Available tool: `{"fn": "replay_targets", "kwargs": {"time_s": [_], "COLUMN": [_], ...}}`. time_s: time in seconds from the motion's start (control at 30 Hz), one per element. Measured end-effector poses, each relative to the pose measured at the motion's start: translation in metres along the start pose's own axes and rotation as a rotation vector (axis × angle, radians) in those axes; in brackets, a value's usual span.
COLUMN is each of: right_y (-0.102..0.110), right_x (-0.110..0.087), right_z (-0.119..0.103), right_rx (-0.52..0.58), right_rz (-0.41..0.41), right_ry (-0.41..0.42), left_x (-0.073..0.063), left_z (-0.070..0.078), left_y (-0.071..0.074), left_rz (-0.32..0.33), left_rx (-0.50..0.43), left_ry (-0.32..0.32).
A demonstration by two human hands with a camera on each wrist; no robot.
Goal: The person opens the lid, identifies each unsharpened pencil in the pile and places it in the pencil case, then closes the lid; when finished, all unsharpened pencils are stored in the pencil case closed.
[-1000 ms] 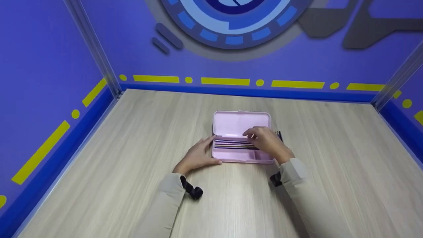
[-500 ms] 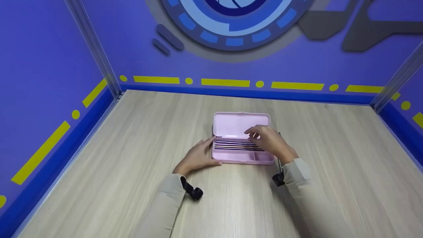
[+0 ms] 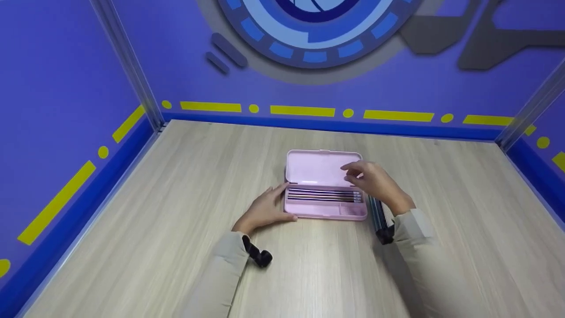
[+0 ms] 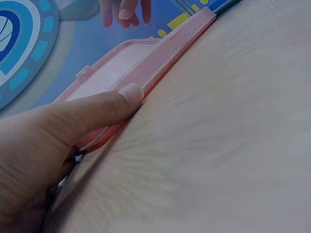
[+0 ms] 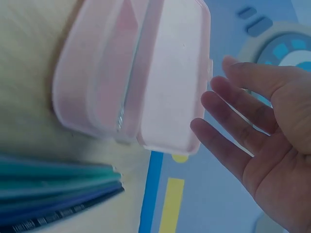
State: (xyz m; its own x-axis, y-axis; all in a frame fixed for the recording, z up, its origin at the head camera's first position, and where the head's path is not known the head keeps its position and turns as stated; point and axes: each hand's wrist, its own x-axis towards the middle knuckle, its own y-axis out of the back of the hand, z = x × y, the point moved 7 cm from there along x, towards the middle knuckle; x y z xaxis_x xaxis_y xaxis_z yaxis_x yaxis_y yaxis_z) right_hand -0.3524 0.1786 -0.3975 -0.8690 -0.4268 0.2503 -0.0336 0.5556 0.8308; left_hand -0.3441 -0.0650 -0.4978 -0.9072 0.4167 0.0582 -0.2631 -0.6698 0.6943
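Observation:
A pink pencil case lies with its lid raised on the table. Several dark striped pencils with pale ends lie side by side in its rear compartment. My left hand holds the case by its left end, thumb along the front wall and fingers toward the hinge corner. Above the case's right end is my right hand, with nothing in its fingers; the right wrist view shows them apart and loosely bent. Teal and dark blue pencils lie beside the case, partly hidden under the right wrist in the head view.
The wood-grain table is bounded by blue panel walls at the left, back and right. Black wrist cameras hang under both sleeves. In front, the case has a long compartment and a small one at its right.
My right hand has moved right and a little up, away from the pencils in the case, uncovering their pale ends and the pencils at the right. The left hand stays in place.

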Motion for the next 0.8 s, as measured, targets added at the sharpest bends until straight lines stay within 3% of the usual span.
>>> {"fn": "replay_targets", "kwargs": {"time_s": [0.27,0.5,0.7,0.8], "right_y": [0.016,0.025,0.026,0.022], "right_x": [0.000,-0.006,-0.019,-0.029], "right_z": [0.013,0.027,0.042,0.051], "right_rx": [0.027,-0.002,-0.032,-0.018], "right_rz": [0.006,-0.013,-0.038,-0.087], "right_ry": [-0.060,-0.134,-0.187,-0.255], "left_x": [0.003,0.005,0.003,0.002], "left_z": [-0.003,-0.002,-0.003,-0.003], "left_y": [0.001,0.001,0.000,0.000], "left_rz": [-0.008,-0.005,-0.004,-0.005], "left_rx": [-0.017,-0.013,-0.017,-0.013], "left_ry": [0.042,0.031,0.027,0.029]}}
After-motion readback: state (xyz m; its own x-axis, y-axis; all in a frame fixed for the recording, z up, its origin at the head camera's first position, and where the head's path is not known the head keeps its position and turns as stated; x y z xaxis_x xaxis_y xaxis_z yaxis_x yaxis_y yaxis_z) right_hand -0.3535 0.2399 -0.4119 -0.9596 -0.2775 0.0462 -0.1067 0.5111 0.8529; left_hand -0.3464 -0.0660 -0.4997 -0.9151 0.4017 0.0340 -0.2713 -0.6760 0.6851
